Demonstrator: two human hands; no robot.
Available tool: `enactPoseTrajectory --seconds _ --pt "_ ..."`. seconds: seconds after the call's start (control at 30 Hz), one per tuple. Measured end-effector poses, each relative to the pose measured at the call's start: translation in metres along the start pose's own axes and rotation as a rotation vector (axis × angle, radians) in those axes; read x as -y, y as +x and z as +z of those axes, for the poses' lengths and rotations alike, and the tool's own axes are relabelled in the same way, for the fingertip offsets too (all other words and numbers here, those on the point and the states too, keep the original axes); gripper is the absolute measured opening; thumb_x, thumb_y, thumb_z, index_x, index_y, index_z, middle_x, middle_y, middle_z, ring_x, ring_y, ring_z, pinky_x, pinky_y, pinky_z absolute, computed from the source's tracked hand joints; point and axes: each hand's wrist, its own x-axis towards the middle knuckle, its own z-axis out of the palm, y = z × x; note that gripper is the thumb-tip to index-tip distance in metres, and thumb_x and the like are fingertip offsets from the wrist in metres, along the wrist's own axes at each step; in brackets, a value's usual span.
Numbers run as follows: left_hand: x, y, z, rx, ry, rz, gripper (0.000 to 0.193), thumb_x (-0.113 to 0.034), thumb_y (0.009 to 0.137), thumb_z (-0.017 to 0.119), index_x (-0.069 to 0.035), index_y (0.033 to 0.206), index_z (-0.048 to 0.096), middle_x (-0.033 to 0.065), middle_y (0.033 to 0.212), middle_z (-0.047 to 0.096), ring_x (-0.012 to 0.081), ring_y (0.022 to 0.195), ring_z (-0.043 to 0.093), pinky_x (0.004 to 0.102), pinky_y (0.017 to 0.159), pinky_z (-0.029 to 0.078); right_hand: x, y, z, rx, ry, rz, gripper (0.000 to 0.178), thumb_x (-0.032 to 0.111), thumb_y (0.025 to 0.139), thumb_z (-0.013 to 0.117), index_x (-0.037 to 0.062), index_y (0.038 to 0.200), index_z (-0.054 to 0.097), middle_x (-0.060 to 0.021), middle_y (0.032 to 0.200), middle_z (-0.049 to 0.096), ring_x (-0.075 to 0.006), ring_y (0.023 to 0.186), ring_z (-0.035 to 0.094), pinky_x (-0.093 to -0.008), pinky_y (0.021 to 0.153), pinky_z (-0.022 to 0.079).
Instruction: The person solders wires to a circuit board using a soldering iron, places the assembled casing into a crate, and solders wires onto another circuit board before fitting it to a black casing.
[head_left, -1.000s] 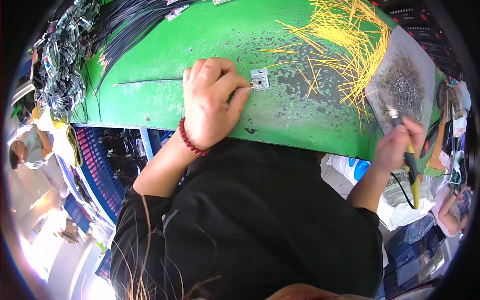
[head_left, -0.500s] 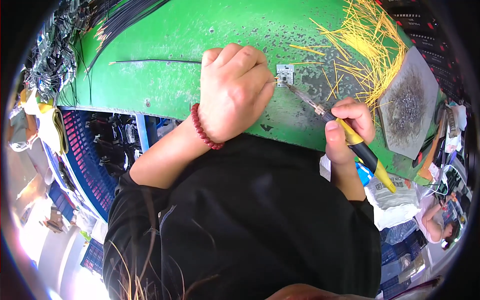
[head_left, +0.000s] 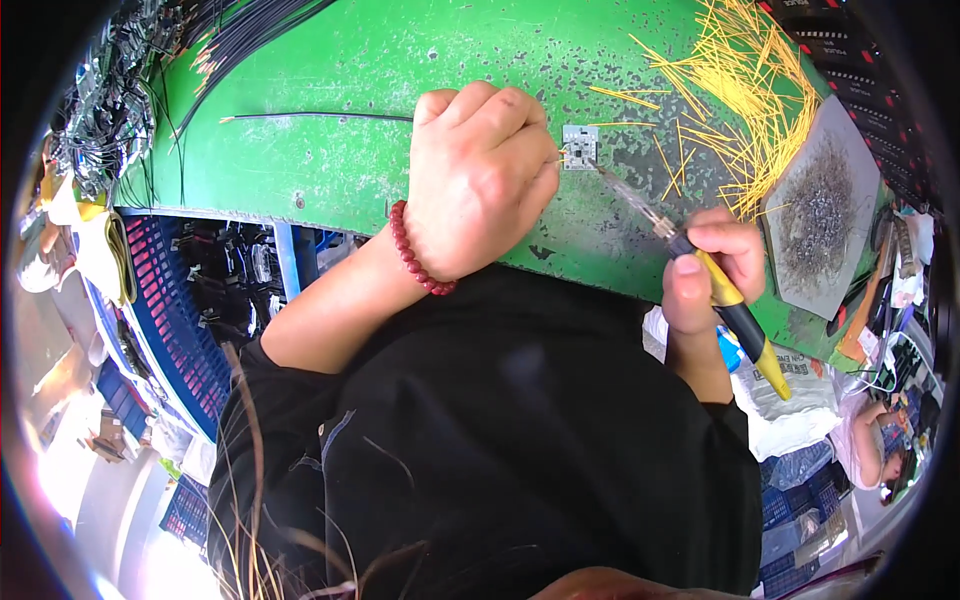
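Note:
My left hand (head_left: pixel 482 180) is closed on a black cable (head_left: pixel 320 115), whose far end trails left over the green bench. Thin wire ends come out by its fingertips and meet the left edge of a small white circuit board (head_left: pixel 580 147) with a dark chip. A soldering iron (head_left: pixel 735 315) with a yellow and black handle is gripped in my right hand (head_left: pixel 715 265). Its tip points up and left, at the board's lower right corner; whether it touches cannot be made out. The left fingertips are mostly hidden behind the knuckles.
Loose yellow solder-like sticks (head_left: pixel 760 110) lie at the far right, beside a grey plate (head_left: pixel 825 210) with dark residue. Bundled black cables (head_left: pixel 235 45) lie at the far left. A blue crate (head_left: pixel 175 300) stands below the bench (head_left: pixel 340 190). Another person (head_left: pixel 875 440) is at the right edge.
The iron's tip has drawn back from the middle of the board toward its lower right corner. My right hand sits slightly lower and further right; the left hand, cable and board appear shifted slightly right.

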Motion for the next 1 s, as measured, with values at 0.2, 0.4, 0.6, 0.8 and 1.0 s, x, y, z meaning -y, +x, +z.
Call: enactPoseTrajectory --seconds 0.2,0.4,0.6,0.8,1.0 --pt "-0.003 0.002 0.001 0.009 0.011 -0.004 0.013 -0.006 0.063 0.074 -0.012 0.07 0.064 -0.0009 0.082 0.06 0.0189 0.077 0.056 0.0337 0.072 0.038 0.004 -0.005 -0.017 -0.103 -0.039 -0.04 0.026 0.017 0.079 0.072 0.0023 0.093 0.054 -0.009 0.082 0.055 -0.0117 0.069 0.046 -0.0237 0.06 0.036" --pt "-0.013 0.024 -0.005 0.041 -0.036 0.029 0.015 -0.006 0.063 0.076 -0.012 0.073 0.066 -0.0005 0.085 0.063 0.0203 0.081 0.058 0.0342 0.075 0.04 0.002 -0.01 -0.047 -0.309 -0.138 -0.042 0.019 0.012 0.074 0.062 0.0009 0.087 0.052 -0.0084 0.072 0.05 -0.0142 0.065 0.044 -0.0257 0.061 0.035" --pt "-0.021 0.066 0.025 0.151 0.078 0.097 0.011 -0.012 0.069 0.074 -0.011 0.074 0.064 0.0017 0.083 0.061 0.0237 0.082 0.059 0.0381 0.075 0.042 0.004 -0.01 -0.048 -0.35 -0.085 -0.074 0.02 0.012 0.074 0.062 0.0005 0.087 0.053 -0.0083 0.072 0.051 -0.014 0.066 0.043 -0.0258 0.061 0.034" --pt "-0.022 0.067 0.031 0.221 0.2 0.158 0.007 -0.01 0.076 0.068 -0.007 0.079 0.062 0.0035 0.083 0.062 0.0238 0.084 0.059 0.0385 0.077 0.042 -0.001 -0.015 -0.051 -0.364 -0.059 -0.082 0.02 0.013 0.075 0.063 0.0006 0.087 0.053 -0.0087 0.072 0.052 -0.0143 0.066 0.045 -0.0258 0.062 0.035" --pt "-0.022 0.056 -0.015 0.167 -0.208 -0.115 0.008 -0.004 0.08 0.071 -0.002 0.083 0.063 0.0071 0.078 0.067 0.0202 0.072 0.063 0.0304 0.069 0.048 -0.002 -0.013 -0.046 -0.289 -0.029 -0.07 0.022 0.014 0.077 0.066 0.0012 0.09 0.053 -0.0086 0.077 0.053 -0.0122 0.068 0.045 -0.0246 0.063 0.035"
